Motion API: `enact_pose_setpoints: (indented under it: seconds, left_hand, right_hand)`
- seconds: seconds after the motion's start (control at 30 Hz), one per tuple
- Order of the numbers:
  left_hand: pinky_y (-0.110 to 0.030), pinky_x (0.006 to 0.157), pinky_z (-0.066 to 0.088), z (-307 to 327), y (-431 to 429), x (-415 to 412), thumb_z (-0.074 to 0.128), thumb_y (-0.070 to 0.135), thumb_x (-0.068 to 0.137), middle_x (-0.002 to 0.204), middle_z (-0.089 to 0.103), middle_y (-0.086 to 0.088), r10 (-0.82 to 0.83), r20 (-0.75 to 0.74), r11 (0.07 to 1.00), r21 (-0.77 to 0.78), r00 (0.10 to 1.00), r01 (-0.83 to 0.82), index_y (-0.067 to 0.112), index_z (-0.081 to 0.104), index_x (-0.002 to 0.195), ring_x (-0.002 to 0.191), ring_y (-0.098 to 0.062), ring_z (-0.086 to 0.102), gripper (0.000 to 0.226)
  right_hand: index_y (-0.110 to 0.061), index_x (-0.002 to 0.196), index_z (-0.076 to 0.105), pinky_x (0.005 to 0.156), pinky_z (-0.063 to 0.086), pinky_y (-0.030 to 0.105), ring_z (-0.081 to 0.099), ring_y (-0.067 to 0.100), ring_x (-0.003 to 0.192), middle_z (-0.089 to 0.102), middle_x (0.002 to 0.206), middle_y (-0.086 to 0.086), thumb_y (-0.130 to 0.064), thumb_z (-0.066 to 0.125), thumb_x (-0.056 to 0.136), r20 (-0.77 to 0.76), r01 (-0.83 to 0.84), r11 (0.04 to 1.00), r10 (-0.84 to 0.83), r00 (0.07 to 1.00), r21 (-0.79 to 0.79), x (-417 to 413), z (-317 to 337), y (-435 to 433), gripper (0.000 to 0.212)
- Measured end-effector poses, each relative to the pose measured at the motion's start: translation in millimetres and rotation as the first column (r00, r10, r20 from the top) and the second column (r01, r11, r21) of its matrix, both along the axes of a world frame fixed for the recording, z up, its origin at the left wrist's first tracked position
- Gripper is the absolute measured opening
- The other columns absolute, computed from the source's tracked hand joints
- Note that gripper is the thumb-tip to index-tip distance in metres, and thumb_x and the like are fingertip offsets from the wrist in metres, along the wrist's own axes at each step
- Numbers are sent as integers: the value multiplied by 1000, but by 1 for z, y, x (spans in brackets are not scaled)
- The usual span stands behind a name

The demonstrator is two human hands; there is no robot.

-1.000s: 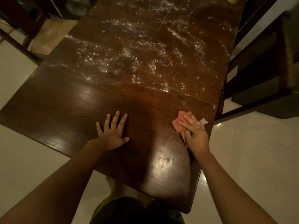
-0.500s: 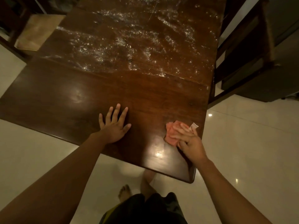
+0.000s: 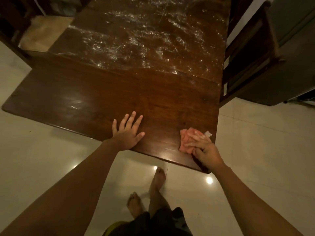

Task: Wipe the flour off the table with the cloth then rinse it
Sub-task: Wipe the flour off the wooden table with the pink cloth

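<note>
A dark wooden table (image 3: 105,92) fills the upper half of the head view. White flour (image 3: 139,40) streaks its far half, while the near strip looks bare and glossy. A pink cloth (image 3: 185,142) with a small white tag lies at the table's near right corner. My right hand (image 3: 204,150) presses down on the cloth with straight fingers spread over it. My left hand (image 3: 128,132) rests flat on the wood at the near edge, fingers spread, holding nothing.
A dark wooden chair (image 3: 252,55) stands close against the table's right side. Another chair with a tan seat (image 3: 44,31) sits at the far left. Pale glossy floor tiles (image 3: 264,150) surround the table, and my bare feet (image 3: 153,191) stand below the near edge.
My right hand has dragged the cloth back toward the table's near right corner. The camera has drawn back from the table, and my left hand now sits at the near edge.
</note>
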State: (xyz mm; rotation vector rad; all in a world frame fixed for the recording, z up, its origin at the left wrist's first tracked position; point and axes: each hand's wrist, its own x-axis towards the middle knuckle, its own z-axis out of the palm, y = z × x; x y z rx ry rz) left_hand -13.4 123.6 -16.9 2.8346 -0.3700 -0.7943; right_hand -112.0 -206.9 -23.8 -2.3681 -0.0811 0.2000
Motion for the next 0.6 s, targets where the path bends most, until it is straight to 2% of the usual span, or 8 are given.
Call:
enact_pose_setpoints:
  seconds: [0.1, 0.13, 0.2, 0.27, 0.33, 0.47, 0.53, 0.6]
  left_hand:
    - [-56, 117, -8, 1, 0, -1, 18, 63, 98, 163, -19, 12, 11, -9, 1000, 2, 1000, -11, 45, -10, 152, 151, -18, -12, 64]
    - [-56, 117, -8, 1, 0, -1, 18, 64, 98, 163, -18, 12, 12, -10, 1000, 3, 1000, -12, 45, -10, 152, 151, -18, -12, 64]
    - [-56, 117, -7, 0, -1, -3, 16, 65, 97, 163, -18, 11, 12, 1, 1000, 12, 1000, -12, 45, -10, 152, 151, -18, -11, 65]
    - [-56, 117, -7, 0, 0, -4, 13, 67, 96, 163, -17, 11, 15, 16, 1000, 19, 1000, -15, 45, -9, 153, 151, -18, -11, 65]
    - [-55, 118, -7, 1, 2, -2, 15, 64, 97, 163, -18, 10, 13, -4, 1000, 6, 1000, -13, 44, -10, 152, 151, -18, -12, 64]
    - [-62, 116, -9, 4, -10, 0, 18, 59, 100, 163, -21, 6, 32, -50, 999, -1, 998, -32, 44, -13, 152, 150, -23, -17, 63]
    - [-67, 112, -11, 7, -25, 4, 20, 60, 99, 162, -23, 3, 68, -76, 998, -8, 995, -69, 45, -14, 151, 149, -29, -19, 64]
    - [-70, 110, -12, 10, -42, 15, 20, 63, 98, 161, -27, 2, 47, -103, 999, -9, 994, -48, 47, -17, 150, 147, -33, -24, 66]
  right_hand:
    - [-40, 127, 64, 125, 9, 46, 20, 16, 152, 37, 157, -12, -16, 53, 85, 8, 142, 977, -142, 990, -157, 6, -2, 43, 49]
    - [-39, 130, 63, 125, 7, 44, 18, 16, 153, 33, 158, -13, -20, 49, 85, 9, 97, 978, -97, 995, -187, 6, -1, 62, 51]
    - [-40, 134, 59, 125, 3, 40, 13, 13, 153, 29, 159, -16, -23, 45, 85, -7, -163, 967, 165, 986, -194, -2, 0, 86, 54]
    - [-44, 139, 53, 125, -5, 35, 2, 6, 154, 19, 162, -20, -27, 44, 89, -53, -401, 893, 399, 916, -205, -12, 1, 81, 54]
    - [-47, 140, 51, 125, -1, 38, -2, 0, 152, 17, 160, -25, -28, 46, 92, -58, -417, 876, 416, 908, -241, -11, -2, 50, 51]
    - [-46, 145, 44, 121, 17, 55, 6, 9, 154, 19, 165, -15, -24, 47, 92, -2, 81, 950, -86, 996, -303, 0, -4, -3, 58]
    - [-41, 150, 38, 122, 15, 57, 3, 14, 155, 13, 167, -12, -30, 41, 92, 11, 301, 899, -314, 950, -317, 14, 0, 1, 59]
    - [-38, 157, 25, 123, 6, 58, -6, 23, 155, 2, 169, -7, -40, 36, 90, -19, 354, 856, -389, 921, -378, 34, 4, 27, 68]
